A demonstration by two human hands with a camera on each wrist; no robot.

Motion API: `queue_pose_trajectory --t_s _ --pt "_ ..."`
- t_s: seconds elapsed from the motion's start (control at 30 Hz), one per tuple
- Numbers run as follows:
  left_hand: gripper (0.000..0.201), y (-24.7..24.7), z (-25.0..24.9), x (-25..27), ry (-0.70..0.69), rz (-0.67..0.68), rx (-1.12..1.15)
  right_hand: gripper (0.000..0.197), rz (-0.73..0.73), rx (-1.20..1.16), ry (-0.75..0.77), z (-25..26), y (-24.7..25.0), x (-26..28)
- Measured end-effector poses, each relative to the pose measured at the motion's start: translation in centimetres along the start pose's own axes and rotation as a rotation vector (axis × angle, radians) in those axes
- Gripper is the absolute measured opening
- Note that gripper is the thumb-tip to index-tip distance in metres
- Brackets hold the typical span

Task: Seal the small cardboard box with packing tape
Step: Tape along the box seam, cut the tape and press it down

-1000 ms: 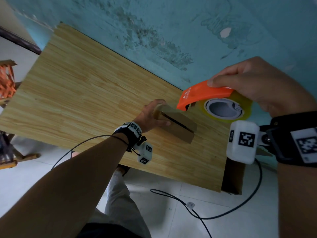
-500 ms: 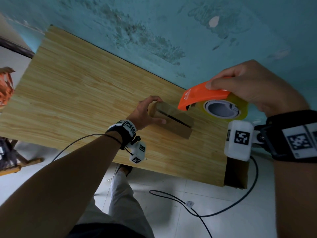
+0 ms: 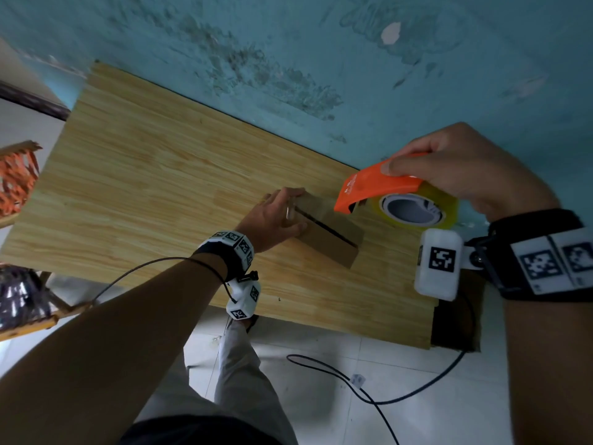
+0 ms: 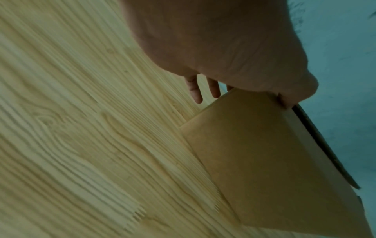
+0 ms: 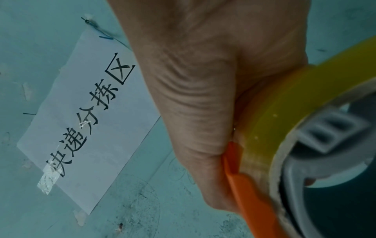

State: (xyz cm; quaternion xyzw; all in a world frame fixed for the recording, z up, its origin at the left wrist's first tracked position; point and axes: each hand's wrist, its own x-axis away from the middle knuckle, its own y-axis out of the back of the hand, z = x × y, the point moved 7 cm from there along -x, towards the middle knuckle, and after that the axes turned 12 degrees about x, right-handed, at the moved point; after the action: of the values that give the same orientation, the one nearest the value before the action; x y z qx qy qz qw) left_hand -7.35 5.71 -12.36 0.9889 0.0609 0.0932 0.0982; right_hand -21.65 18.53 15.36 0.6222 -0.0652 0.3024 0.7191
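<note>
A small brown cardboard box point(image 3: 333, 242) lies on the wooden table point(image 3: 160, 187), its top flaps meeting along a dark seam. My left hand point(image 3: 276, 216) grips the box's left end, thumb on the near side and fingers over the top; in the left wrist view the box point(image 4: 274, 161) fills the right side and two fingertips point(image 4: 195, 91) hang past its far edge. My right hand point(image 3: 459, 171) holds an orange tape dispenser point(image 3: 375, 187) with a yellowish tape roll point(image 3: 414, 210) in the air just right of the box. The right wrist view shows the dispenser point(image 5: 250, 193) and the roll point(image 5: 295, 112) up close.
The table stands against a worn teal wall point(image 3: 288, 59), where a paper sign point(image 5: 85, 116) is taped. A black cable point(image 3: 369, 396) runs over the tiled floor below. An orange woven chair point(image 3: 16, 181) stands at the left. A dark carton point(image 3: 455, 322) sits under the table's right end.
The view has shifted a little. My left hand keeps hold of the box's left end. The dispenser stays in my right hand, hovering beside the box's right end.
</note>
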Motion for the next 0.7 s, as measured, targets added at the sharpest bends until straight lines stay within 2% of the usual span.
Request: queue_pose_trajectory --t_s 0.17,0.5,0.7 --pt "0.080 0.0 -0.6 -0.5 -0.034 -0.015 -0.104 0.012 0.011 -0.011 -0.001 -0.7 -0.2 0.2" --pt "0.086 0.4 -1.5 -0.8 -0.067 0.008 -0.340 0.021 0.015 -0.044 -0.029 -3.1 -0.6 0.4" --pt "0.110 0.4 -1.1 -0.8 -0.047 0.101 -0.414 0.022 0.030 -0.050 -0.054 -4.8 -1.4 0.6"
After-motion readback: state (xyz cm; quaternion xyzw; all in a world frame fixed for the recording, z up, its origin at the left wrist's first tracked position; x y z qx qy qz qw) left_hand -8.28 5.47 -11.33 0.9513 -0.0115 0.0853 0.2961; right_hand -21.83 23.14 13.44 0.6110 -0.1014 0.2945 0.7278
